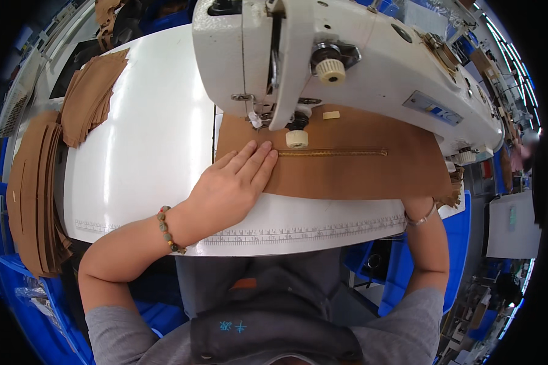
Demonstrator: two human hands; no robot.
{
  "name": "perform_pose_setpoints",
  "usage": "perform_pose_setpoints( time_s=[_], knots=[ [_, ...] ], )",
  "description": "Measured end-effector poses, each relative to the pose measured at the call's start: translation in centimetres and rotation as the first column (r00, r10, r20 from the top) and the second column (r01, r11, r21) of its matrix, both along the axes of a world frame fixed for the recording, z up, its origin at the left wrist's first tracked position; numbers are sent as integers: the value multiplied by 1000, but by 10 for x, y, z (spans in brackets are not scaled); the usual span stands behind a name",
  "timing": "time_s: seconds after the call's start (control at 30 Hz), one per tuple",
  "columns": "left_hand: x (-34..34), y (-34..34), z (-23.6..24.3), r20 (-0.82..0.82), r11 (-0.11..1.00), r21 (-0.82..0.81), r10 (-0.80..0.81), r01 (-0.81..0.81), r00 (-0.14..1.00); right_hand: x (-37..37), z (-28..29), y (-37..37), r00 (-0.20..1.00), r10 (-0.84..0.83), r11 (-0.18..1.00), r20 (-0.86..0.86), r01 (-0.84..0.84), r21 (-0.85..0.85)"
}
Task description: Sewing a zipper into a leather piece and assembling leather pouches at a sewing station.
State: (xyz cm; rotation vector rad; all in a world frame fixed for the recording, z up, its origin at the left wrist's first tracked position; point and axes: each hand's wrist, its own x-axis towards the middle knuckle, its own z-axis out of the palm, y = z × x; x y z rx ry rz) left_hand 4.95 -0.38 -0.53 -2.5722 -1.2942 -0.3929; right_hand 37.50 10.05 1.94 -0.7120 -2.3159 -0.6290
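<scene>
Stretching left-to-right, the brown panel (341, 176) bears a parallel zipper (332, 153).

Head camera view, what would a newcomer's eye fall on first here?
Probably the big white sewing machine, which fills the top of the picture from the centre to the right. Below it, the left hand rests on a brown panel with a zipper across it. Stacked brown pieces stand out at far left.
</scene>
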Motion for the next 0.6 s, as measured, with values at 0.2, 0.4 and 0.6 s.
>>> perform_pose_setpoints(
  time_s=[0.2,0.4,0.6],
  knots=[
    [-10,-11,2,-132,994,-38,101,-107,986,9,95,-54,830,530,166,174,100,-981],
    [-3,-6,13,-80,979,-92,174,-181,981,-67,53,-49,937,350,624,10,-225,-748],
    [-33,17,23,287,923,-379,181,-62,941,-110,-6,-19,973,227,618,49,-105,-779]
  ],
)
